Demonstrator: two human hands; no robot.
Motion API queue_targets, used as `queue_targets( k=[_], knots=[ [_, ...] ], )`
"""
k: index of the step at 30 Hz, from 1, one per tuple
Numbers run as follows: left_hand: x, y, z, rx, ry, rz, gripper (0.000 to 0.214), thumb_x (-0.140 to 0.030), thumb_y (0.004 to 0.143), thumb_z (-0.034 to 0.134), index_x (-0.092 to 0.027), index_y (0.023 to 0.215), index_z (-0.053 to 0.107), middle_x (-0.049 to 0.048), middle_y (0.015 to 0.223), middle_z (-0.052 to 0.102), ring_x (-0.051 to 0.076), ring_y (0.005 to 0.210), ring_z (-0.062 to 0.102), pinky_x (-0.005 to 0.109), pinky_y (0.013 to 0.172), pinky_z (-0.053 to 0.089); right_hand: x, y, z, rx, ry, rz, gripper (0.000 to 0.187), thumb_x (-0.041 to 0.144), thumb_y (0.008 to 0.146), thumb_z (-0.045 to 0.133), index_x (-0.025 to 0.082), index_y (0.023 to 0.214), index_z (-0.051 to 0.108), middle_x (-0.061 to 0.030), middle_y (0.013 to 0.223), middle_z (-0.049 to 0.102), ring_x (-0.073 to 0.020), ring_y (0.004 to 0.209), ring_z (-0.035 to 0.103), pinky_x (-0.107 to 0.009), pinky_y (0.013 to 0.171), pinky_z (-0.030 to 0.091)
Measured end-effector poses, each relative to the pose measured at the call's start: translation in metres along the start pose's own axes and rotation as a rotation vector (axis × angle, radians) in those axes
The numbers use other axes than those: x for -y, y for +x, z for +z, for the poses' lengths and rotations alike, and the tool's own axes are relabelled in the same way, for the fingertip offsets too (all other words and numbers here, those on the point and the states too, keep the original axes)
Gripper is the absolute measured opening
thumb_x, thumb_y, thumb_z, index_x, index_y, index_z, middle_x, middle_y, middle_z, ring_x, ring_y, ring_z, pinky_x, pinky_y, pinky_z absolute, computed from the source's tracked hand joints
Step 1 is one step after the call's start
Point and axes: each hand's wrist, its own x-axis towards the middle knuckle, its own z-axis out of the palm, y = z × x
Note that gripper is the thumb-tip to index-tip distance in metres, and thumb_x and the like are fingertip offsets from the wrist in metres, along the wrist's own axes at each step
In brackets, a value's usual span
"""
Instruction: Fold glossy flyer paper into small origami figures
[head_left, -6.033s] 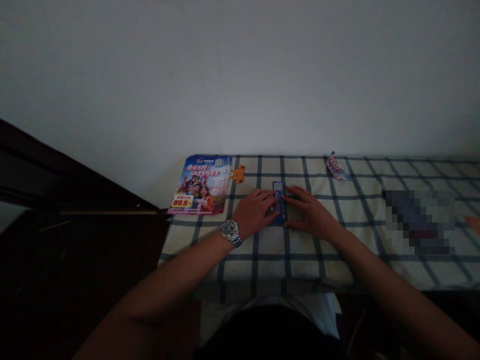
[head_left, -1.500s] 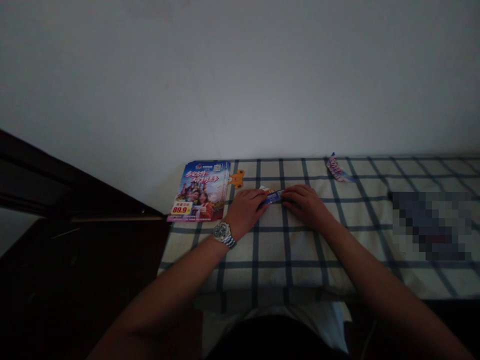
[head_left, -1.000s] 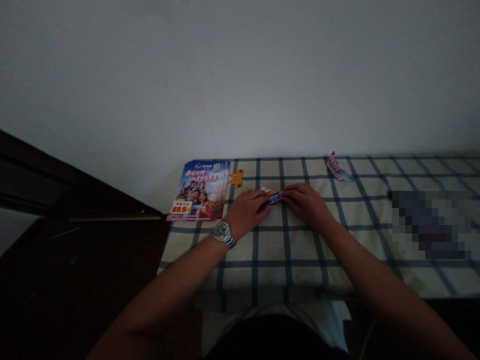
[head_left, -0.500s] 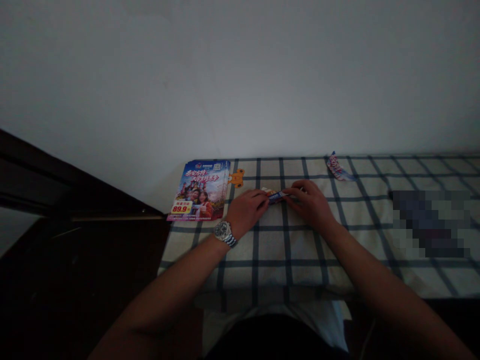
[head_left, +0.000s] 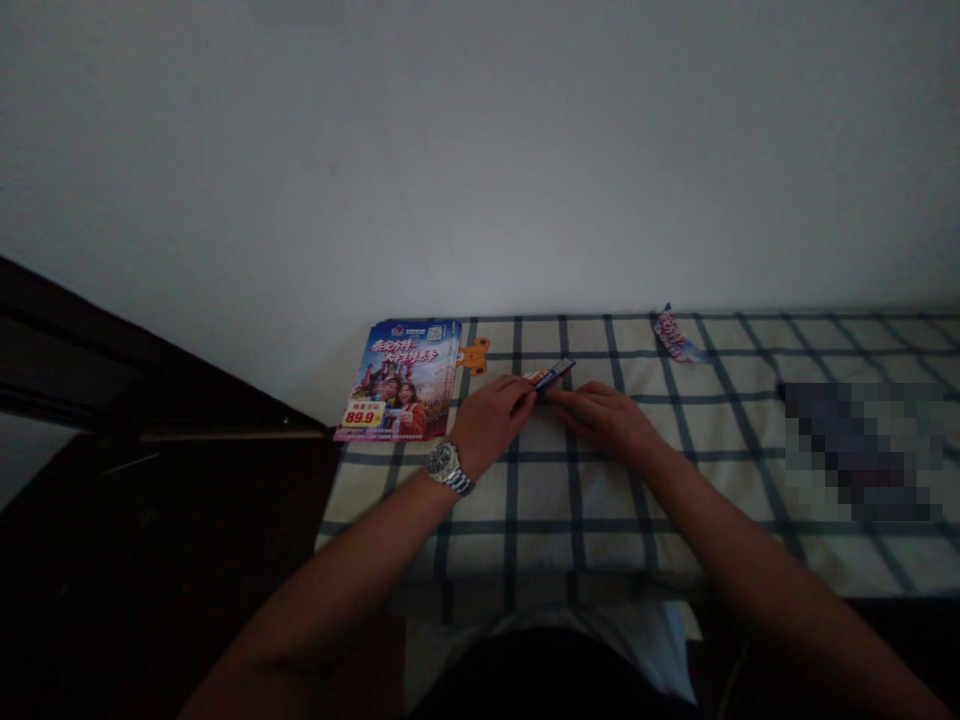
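Between my hands is a narrow folded paper [head_left: 553, 376], printed in blue and orange like the leaflets nearby. My left hand [head_left: 491, 415], with a metal watch [head_left: 444, 463] on its wrist, pinches the paper's left end. The fingers of my right hand [head_left: 611, 425] press together at its lower edge, close to the left fingertips. The paper's right end sticks up and away, tilted. To the left of my hands lies a stack of printed leaflets [head_left: 401, 385], with an orange bear-shaped piece [head_left: 472, 357] beside its right edge.
A blue and white checked cloth [head_left: 480, 540] covers the table. A curved, folded strip of printed paper [head_left: 675, 335] lies near the wall [head_left: 480, 150]. At the right is a dark, blurred-out object [head_left: 862, 450]. Dark furniture [head_left: 112, 370] stands at the left.
The folded paper's right end has swung up and away from me. My right hand has shifted left and lower along it, while my left hand stays nearly in place.
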Motion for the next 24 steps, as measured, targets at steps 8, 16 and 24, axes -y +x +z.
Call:
queue_targets(
  k=[8,16,24],
  knots=[
    [-0.002,-0.001,-0.001,-0.033,-0.026,0.014,0.013,-0.022,0.100,0.059,-0.020,0.108,0.070,0.0028,0.108,0.074,0.016,0.099,0.071,0.029,0.090,0.058,0.004,0.002,0.000,0.002,0.013,0.017,0.035,0.025,0.102,0.055,0.023,0.136,0.060,-0.0093,0.102,0.075,-0.0235,0.093,0.070,-0.038,0.085,0.060],
    [-0.009,-0.002,0.002,-0.015,-0.083,0.054,0.012,-0.022,0.100,0.060,-0.020,0.104,0.070,0.0034,0.107,0.075,0.016,0.098,0.072,0.030,0.090,0.059,0.005,0.004,0.003,-0.022,0.033,0.051,0.025,0.021,0.101,0.055,0.025,0.125,0.061,-0.0103,0.115,0.073,-0.0241,0.103,0.072,-0.039,0.090,0.061],
    [-0.013,-0.003,0.001,-0.027,-0.097,0.093,0.012,-0.021,0.100,0.059,-0.019,0.105,0.070,0.0041,0.110,0.074,0.016,0.101,0.072,0.030,0.092,0.059,0.004,0.002,0.004,0.005,0.006,0.019,0.036,0.016,0.100,0.053,0.025,0.135,0.055,-0.0121,0.119,0.071,-0.0239,0.106,0.070,-0.039,0.092,0.060]
  ],
)
